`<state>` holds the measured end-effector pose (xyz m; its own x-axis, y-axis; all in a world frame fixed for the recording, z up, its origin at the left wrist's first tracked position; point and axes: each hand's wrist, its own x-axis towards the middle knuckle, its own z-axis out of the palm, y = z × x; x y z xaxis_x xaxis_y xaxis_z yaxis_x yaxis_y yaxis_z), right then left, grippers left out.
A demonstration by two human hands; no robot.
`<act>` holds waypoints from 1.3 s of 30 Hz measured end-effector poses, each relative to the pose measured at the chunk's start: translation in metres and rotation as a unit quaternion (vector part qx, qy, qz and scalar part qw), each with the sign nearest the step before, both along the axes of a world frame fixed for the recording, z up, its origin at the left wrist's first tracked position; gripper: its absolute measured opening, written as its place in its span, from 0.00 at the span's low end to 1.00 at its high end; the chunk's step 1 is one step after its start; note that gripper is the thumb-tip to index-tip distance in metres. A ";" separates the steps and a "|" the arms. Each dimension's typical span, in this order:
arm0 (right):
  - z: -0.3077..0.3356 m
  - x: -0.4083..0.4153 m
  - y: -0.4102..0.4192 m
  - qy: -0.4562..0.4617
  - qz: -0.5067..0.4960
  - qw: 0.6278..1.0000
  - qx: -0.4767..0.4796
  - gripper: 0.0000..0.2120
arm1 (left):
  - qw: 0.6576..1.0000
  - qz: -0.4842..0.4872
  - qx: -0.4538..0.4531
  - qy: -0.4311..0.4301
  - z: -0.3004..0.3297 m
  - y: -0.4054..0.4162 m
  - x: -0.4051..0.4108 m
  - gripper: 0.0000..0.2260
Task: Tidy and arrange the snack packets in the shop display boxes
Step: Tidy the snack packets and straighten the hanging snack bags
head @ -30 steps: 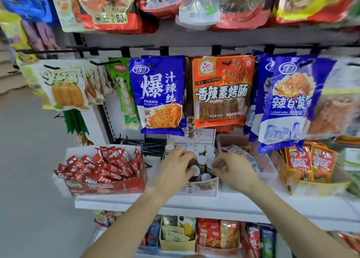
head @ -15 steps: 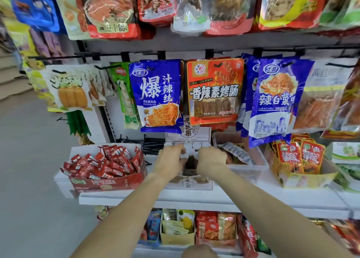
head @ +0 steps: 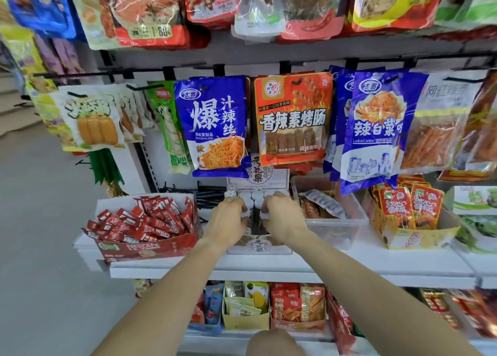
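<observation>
White-capped small bottles [head: 256, 197] are being gripped by the curled left hand [head: 228, 222] and right hand [head: 279, 217] inside a white display box [head: 259, 245] on the shelf [head: 322, 269]. The box is being flanked by a red sachet box [head: 145, 244] and a clear tub [head: 336, 226].

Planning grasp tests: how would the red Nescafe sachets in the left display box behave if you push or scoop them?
The Nescafe sachets lie in a loose, criss-crossed heap, so a push would probably slide and scatter them. They look thin and glossy, so likely light and slippery. They sit above the red box rim, so some may spill.
</observation>
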<state>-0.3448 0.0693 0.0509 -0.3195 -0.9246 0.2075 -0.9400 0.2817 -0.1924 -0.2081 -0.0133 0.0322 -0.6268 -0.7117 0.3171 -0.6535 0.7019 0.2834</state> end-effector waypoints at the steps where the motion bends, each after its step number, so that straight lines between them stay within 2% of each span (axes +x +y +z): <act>1: -0.001 0.000 -0.001 0.006 0.004 1.000 -0.001 0.12 | 1.000 -0.002 -0.011 -0.011 0.000 0.001 0.000 0.11; 11: -0.006 0.003 0.001 0.002 0.023 1.000 -0.020 0.13 | 0.998 0.015 -0.048 -0.033 -0.002 0.004 0.000 0.08; 16: -0.010 0.004 0.006 0.013 0.034 0.999 -0.033 0.12 | 0.999 0.023 -0.030 -0.010 -0.008 0.005 -0.001 0.10; 21: -0.010 0.002 0.008 -0.008 0.041 0.998 -0.046 0.12 | 1.000 0.018 -0.017 -0.004 -0.004 0.008 0.003 0.09; 25: -0.017 -0.006 0.025 -0.040 0.037 0.992 -0.118 0.14 | 0.999 0.017 -0.045 0.016 -0.003 0.015 0.014 0.12; 28: -0.024 -0.023 0.041 -0.025 0.010 0.984 -0.176 0.09 | 0.992 -0.015 -0.122 0.039 -0.005 0.016 0.019 0.09; 30: -0.026 -0.029 0.045 0.001 0.011 0.985 -0.172 0.03 | 0.987 -0.065 -0.145 0.037 -0.005 0.016 0.015 0.09; 32: -0.026 -0.027 0.044 0.037 0.025 0.990 -0.136 0.05 | 0.988 -0.089 -0.127 -0.014 -0.006 0.019 0.008 0.15; 34: -0.024 -0.025 0.042 0.041 0.036 0.991 -0.119 0.06 | 0.989 -0.070 -0.117 -0.052 -0.008 0.020 0.004 0.18; 37: -0.016 -0.023 0.050 -0.003 0.031 0.992 -0.122 0.03 | 0.991 -0.056 -0.120 -0.033 -0.005 0.025 0.003 0.18; 39: -0.008 -0.023 0.060 -0.026 0.025 0.989 -0.144 0.06 | 0.989 -0.056 -0.135 -0.007 0.008 0.032 0.001 0.18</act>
<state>-0.3675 0.1289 0.0425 -0.2912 -0.8450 0.4486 -0.9385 0.1613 -0.3054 -0.2076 0.0189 0.0403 -0.7030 -0.5270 0.4776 -0.5691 0.8196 0.0666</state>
